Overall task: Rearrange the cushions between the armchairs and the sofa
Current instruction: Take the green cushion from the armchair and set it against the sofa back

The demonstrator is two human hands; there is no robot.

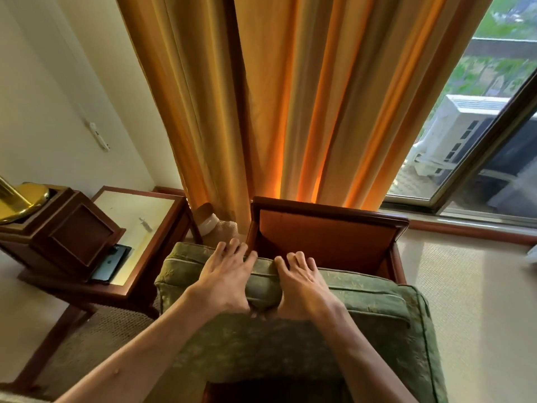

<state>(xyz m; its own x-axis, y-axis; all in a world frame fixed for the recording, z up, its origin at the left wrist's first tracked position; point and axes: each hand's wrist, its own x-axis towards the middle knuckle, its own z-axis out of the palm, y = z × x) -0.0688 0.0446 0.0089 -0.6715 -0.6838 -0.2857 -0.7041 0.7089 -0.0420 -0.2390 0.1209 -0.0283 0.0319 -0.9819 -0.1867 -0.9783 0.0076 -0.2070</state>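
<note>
A large green patterned cushion (386, 330) lies tilted across a wooden armchair (328, 225), whose orange-brown back panel shows behind it. My left hand (225, 279) and my right hand (302, 286) rest side by side on the cushion's far edge, fingers curled over the piping and thumbs pressed into the fabric between them. Both hands grip the cushion. The armchair's seat is hidden under the cushion. No sofa is in view.
A wooden side table (136, 228) stands left of the armchair with a phone (112, 261), a dark wooden box (72, 228) and a brass lamp base (23, 199). Orange curtains (290, 97) hang behind. A glass window (479, 126) is at the right, carpet (479, 286) below it.
</note>
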